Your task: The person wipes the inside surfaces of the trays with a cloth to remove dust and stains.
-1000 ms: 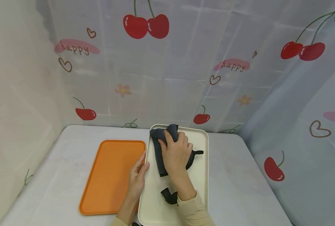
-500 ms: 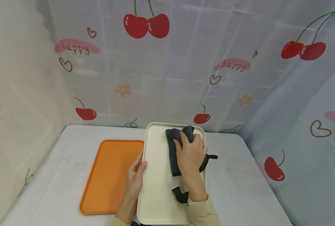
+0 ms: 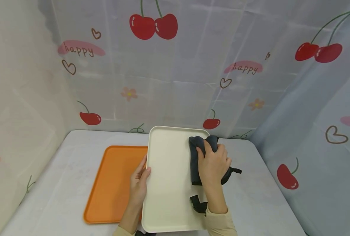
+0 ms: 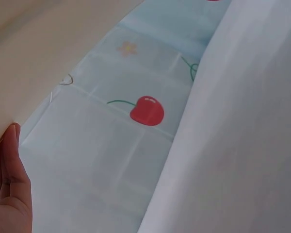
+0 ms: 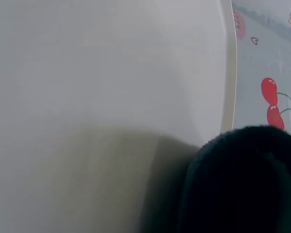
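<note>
A cream tray (image 3: 169,180) is held up at a tilt, its lower left overlapping an orange tray (image 3: 108,193). My left hand (image 3: 138,186) grips its left rim, thumb on top and fingers beneath. My right hand (image 3: 212,164) bunches a dark grey cloth (image 3: 195,167) and presses it along the tray's right side. A black strip (image 3: 235,170) pokes out to the right of that hand. In the left wrist view the tray's underside (image 4: 43,53) is above the left hand (image 4: 12,184). Up close in the right wrist view, the cloth (image 5: 233,184) covers part of the tray face (image 5: 111,73).
The orange tray lies flat on the white-covered table (image 3: 260,196). Cherry-printed curtains (image 3: 175,75) stand behind and at the sides. A black curved piece (image 3: 198,204) sits at the right wrist.
My right hand has moved the cloth rightward, from the tray's upper left to its right side. The left hand and tray have shifted slightly left.
</note>
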`<state>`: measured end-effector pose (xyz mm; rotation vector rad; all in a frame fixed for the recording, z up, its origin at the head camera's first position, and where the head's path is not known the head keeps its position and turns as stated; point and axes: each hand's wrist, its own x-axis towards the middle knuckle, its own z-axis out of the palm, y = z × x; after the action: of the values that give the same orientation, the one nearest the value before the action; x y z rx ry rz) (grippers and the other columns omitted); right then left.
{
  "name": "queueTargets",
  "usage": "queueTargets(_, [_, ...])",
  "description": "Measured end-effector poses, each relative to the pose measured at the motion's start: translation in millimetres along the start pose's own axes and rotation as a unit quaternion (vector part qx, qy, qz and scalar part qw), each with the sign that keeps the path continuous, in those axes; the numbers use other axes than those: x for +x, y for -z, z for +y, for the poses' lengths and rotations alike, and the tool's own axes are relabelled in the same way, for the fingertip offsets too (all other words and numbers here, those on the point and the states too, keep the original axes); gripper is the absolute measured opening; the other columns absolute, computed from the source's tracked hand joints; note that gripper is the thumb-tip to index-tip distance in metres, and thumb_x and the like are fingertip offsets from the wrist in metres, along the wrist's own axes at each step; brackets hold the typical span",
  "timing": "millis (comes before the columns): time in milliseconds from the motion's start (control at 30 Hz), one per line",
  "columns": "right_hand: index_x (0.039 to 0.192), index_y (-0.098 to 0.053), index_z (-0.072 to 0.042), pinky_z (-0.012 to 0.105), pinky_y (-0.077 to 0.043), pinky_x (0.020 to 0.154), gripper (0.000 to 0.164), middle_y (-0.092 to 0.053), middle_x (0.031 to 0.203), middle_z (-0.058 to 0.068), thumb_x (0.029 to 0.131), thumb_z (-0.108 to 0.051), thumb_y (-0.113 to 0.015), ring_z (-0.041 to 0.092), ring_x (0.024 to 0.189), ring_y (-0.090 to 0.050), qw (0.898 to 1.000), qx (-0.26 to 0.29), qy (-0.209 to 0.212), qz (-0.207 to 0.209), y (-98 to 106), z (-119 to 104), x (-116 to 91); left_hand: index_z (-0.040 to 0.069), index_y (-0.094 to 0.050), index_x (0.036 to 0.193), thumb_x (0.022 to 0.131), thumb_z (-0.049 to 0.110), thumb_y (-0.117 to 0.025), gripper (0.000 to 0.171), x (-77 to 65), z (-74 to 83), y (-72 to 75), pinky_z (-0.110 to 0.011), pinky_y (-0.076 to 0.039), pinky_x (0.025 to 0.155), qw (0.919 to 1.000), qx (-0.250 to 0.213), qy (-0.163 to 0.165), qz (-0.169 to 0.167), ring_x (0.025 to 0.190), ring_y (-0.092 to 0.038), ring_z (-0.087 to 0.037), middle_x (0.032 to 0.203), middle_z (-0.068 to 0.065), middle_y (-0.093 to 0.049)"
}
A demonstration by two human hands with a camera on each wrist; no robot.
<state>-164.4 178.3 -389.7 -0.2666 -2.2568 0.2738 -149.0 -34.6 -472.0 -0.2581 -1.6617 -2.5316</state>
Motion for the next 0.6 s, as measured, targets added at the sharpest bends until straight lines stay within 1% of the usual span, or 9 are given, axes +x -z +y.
queueTargets(167, [0.114, -0.074, -0.015, 0.046, -0.034, 0.06, 0.034, -0.058, 0.098, 0.024, 0.083, -0.029, -0.079, 0.038, 0.088, -0.057, 1.0, 0.003, -0.004, 0.001, -1.1, 1.6, -1.4, 0.003, -0.036, 0.15, 0.102, 0.008, -0.049, 0.05, -0.4, 0.9, -1.7, -0.029, -0.06, 0.077, 0.9999, -0.008, 0.007, 0.002, 0.091, -0.071, -0.009, 0.11, 0.01, -0.071])
queueTargets(400, [0.115, -0.074, -0.014, 0.045, -0.032, 0.059, 0.035, -0.057, 0.097, 0.024, 0.083, -0.029, -0.078, 0.037, 0.082, -0.056, 1.0, 0.002, -0.011, 0.001, 0.0, -1.1, -2.1, 0.005, -0.033, 0.152, 0.103, 0.011, -0.048, 0.051, -0.4, 1.1, -2.2, -0.029, -0.059, 0.081, 0.9994, -0.025, 0.007, -0.021, 0.097, -0.07, -0.01, 0.119, 0.009, -0.069])
queueTargets(600, [0.115, -0.073, -0.014, 0.044, -0.031, 0.058, 0.036, -0.056, 0.095, 0.023, 0.084, -0.031, -0.078, 0.037, 0.077, -0.054, 1.0, 0.009, -0.014, -0.001, 1.6, -6.5, -3.4, 0.006, -0.033, 0.152, 0.103, 0.011, -0.047, 0.051, -1.1, 2.0, -3.3, -0.03, -0.06, 0.081, 0.9993, -0.028, 0.004, -0.023, 0.097, -0.071, -0.01, 0.12, 0.008, -0.069])
